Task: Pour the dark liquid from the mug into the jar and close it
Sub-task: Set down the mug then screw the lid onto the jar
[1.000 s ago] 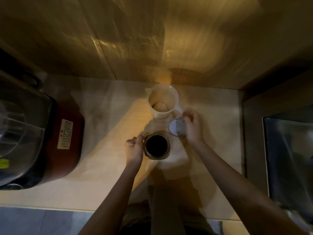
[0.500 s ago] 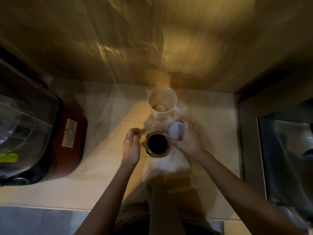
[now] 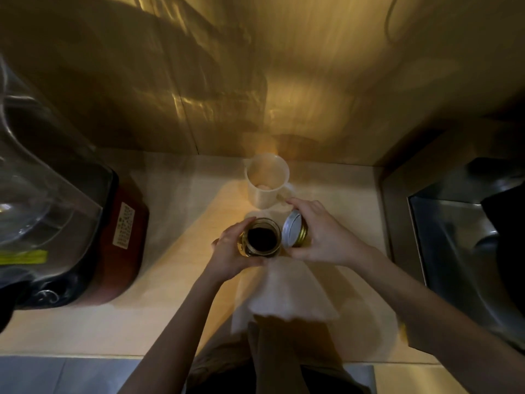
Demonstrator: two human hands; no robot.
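Observation:
A glass jar [image 3: 261,237] holding dark liquid stands open on the pale counter, mid-frame. My left hand [image 3: 231,255] wraps around its left side. My right hand [image 3: 321,237] holds the round metal lid [image 3: 294,233] just to the right of the jar's mouth, tilted on edge with its pale inner face turned toward the jar. Behind them stands a white mug [image 3: 265,180] with a spout and a handle; a little pale residue lies at its bottom.
A dark red appliance with a clear jug [image 3: 71,228] fills the left side of the counter. A steel sink [image 3: 466,237] lies to the right. A glossy wall rises behind the mug. A white cloth or paper [image 3: 284,297] lies under my forearms.
My right hand has lifted the lid off the counter and tipped it beside the jar's mouth. My left hand has closed around the jar.

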